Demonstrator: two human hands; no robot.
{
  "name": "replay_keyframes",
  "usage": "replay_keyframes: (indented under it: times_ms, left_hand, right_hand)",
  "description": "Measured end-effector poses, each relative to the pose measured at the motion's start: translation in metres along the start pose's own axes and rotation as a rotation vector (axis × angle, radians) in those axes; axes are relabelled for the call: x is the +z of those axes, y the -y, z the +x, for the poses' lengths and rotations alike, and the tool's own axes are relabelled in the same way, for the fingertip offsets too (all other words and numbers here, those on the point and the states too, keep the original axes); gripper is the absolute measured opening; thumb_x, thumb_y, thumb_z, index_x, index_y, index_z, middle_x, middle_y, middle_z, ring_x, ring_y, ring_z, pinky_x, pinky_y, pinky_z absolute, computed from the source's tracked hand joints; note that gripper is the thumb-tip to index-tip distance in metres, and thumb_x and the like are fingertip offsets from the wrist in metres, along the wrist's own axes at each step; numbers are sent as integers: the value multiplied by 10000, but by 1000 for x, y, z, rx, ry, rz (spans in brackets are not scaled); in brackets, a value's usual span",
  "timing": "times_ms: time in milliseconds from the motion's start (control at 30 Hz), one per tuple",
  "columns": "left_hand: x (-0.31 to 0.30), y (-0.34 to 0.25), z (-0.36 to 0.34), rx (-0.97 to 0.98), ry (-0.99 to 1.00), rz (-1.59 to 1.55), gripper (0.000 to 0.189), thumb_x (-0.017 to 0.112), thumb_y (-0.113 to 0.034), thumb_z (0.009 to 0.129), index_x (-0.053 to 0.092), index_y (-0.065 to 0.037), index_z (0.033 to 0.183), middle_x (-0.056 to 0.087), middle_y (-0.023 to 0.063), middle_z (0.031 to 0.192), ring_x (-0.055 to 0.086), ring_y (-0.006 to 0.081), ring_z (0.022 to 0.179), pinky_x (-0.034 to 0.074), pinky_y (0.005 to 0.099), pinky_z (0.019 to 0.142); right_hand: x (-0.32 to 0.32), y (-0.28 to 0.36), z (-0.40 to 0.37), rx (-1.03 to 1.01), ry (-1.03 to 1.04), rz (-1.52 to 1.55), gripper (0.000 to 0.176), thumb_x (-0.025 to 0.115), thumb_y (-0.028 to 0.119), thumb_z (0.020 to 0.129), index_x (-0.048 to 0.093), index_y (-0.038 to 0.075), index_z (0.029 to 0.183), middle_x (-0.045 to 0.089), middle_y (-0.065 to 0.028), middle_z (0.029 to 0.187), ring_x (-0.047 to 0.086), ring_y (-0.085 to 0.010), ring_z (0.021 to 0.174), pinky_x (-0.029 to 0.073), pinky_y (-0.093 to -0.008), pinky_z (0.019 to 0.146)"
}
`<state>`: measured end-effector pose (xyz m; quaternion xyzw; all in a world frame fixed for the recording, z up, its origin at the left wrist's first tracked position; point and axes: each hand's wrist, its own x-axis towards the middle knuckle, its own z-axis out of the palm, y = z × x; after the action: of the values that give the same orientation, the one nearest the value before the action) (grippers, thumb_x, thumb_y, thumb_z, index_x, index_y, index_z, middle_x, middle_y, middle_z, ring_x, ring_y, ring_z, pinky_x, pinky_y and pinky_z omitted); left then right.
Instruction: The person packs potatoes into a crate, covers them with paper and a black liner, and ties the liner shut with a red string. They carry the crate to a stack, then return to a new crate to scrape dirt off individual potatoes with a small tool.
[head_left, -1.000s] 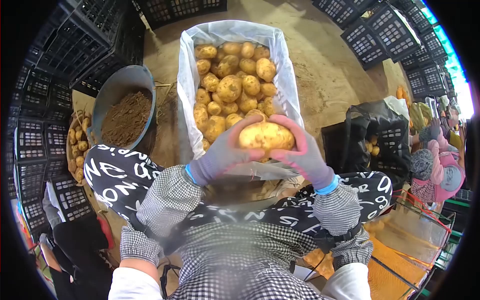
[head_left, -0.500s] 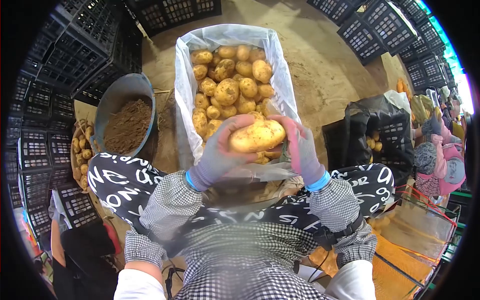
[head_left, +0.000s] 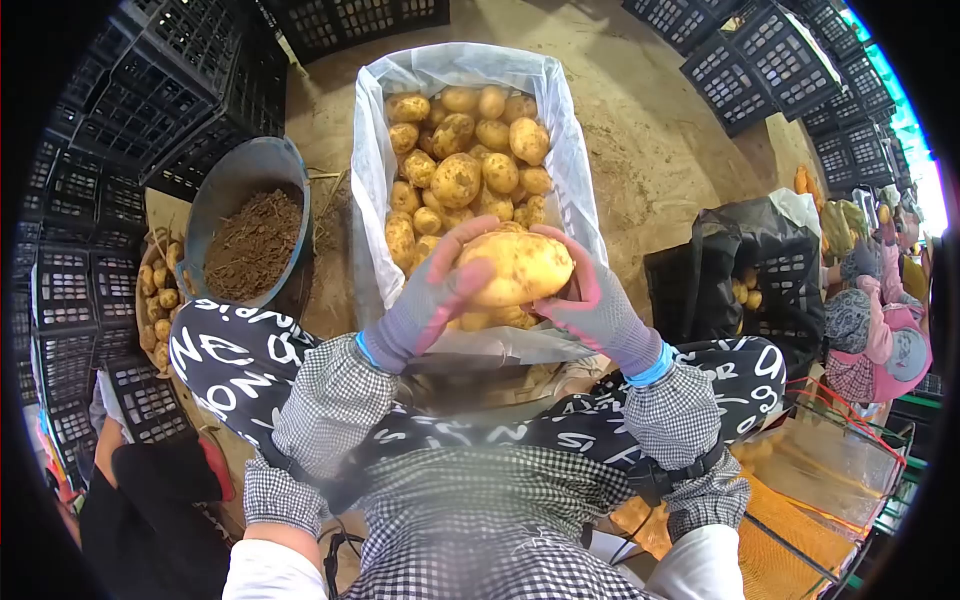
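A large, pale yellow potato (head_left: pixel 520 268) with a few brown marks is held between my two gloved hands, above the near end of a lined crate. My left hand (head_left: pixel 440 290) grips its left end, thumb across the front. Around the right end curl the fingers of my right hand (head_left: pixel 592 300). Below lies a heap of soil-stained potatoes (head_left: pixel 457 180) of mixed sizes. White plastic sheeting (head_left: pixel 372 200) lines the crate and folds over its rim. My hands hide the potatoes at the near end.
Left of the crate stands a blue-grey tub (head_left: pixel 215 195) of brown soil (head_left: pixel 255 245), with a basket of potatoes (head_left: pixel 158 300) beside it. Black crates (head_left: pixel 150 90) are stacked at left. At right are a black-lined crate (head_left: pixel 700 270) and co-workers (head_left: pixel 875 330). Another person (head_left: pixel 150 510) is at lower left.
The potato has turned slightly in my hands. My left thumb now lies across its front, and my right hand has rotated, its fingers curling under the right end. The view has shifted a little.
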<state>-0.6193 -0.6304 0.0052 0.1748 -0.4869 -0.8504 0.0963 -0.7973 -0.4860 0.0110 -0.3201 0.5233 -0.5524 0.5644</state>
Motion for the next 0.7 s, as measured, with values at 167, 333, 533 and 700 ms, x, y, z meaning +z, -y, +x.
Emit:
replay_keyframes:
  times_ms: [167,333,533,700]
  left_hand:
    - [9,3,-3,-85,-21,-145,740,584,-493,929,290,-70,1461,441,104,1392,525,235,1231,505,404,957]
    - [8,14,-1,-66,-11,-100,674,544,-492,952,321,-89,1445,465,94,1385,539,229,1220,518,410,939]
    - [12,5,0,-144,41,-257,594,466,-528,977,356,-124,1400,448,59,1368,488,210,1260,480,449,993]
    - [8,9,1,-141,102,-311,613,526,-493,964,341,-118,1411,446,72,1368,487,216,1255,479,413,990]
  right_hand:
    - [8,1,0,-40,-87,-78,798,739,29,800,300,69,1465,487,-86,1292,523,-168,1171,523,-315,905]
    - [18,10,-6,159,-180,189,782,725,35,812,302,72,1469,519,-88,1246,550,-157,1110,510,-285,898]
    - [7,-11,0,-258,-131,-287,764,741,132,838,310,45,1462,518,-81,1244,570,-137,1030,520,-263,834]
    - [6,14,-11,9,-116,151,732,710,252,882,317,17,1453,529,-75,1219,578,-133,1006,508,-257,844]
